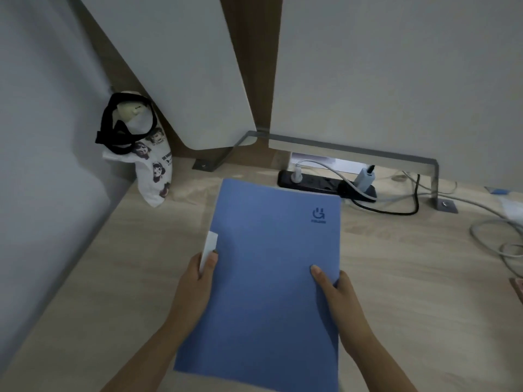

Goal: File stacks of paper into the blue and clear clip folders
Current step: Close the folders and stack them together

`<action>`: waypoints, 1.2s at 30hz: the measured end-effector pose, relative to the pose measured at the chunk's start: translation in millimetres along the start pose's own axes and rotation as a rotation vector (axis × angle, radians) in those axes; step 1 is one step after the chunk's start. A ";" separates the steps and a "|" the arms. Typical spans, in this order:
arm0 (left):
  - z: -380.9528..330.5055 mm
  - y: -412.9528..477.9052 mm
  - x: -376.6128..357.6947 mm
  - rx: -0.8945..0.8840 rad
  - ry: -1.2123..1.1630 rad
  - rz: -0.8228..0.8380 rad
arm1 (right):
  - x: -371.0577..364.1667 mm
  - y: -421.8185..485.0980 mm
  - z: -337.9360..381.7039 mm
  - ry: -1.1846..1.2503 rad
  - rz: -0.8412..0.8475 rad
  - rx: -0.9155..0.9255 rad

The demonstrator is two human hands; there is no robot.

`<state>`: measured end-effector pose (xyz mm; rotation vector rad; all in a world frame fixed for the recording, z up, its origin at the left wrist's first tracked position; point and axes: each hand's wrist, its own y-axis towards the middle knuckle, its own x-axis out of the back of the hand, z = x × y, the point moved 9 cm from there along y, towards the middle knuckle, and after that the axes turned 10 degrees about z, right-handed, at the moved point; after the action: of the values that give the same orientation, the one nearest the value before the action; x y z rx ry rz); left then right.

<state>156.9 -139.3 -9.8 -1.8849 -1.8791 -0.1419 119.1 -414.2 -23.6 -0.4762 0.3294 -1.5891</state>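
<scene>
**Blue clip folder [268,264] gripped both sides**

Closed, over the bench [410,278], logo toward 1 o'clock. L hand [198,281] fingers clamped on its 9 o'clock edge plus a white paper slip [209,244]; R hand [336,295] fingers clamped on 3 o'clock edge. Power strip [317,182] at 12.

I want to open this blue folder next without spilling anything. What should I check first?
1. The blue folder is closed, cover up: ok.
2. The left hand pinches its left edge, thumb on top: ok.
3. The right hand grips its right edge: ok.
4. The white paper sticks out past the left edge by the left thumb: not ok.
5. Gap between the folder's far edge and the power strip: cannot tell.
6. The clip inside is hidden by the cover: cannot tell.
</scene>
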 end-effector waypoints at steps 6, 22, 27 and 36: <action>48.3 55.2 67.5 0.144 0.216 -0.025 | -76.8 58.2 -5.0 0.022 0.144 -0.149; 87.4 167.8 92.5 0.305 0.049 0.092 | -134.7 165.4 16.8 -0.356 0.152 -0.229; 91.2 182.0 94.6 0.286 0.063 0.084 | -133.6 186.1 28.4 -0.738 0.211 -0.214; 96.1 184.3 102.8 0.398 0.309 0.027 | -130.0 190.4 41.6 -1.175 0.158 -0.199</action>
<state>316.4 2.1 -100.9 -1.5210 -1.5403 -0.0415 309.4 -296.6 -93.1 -1.3887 -0.3726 -0.9060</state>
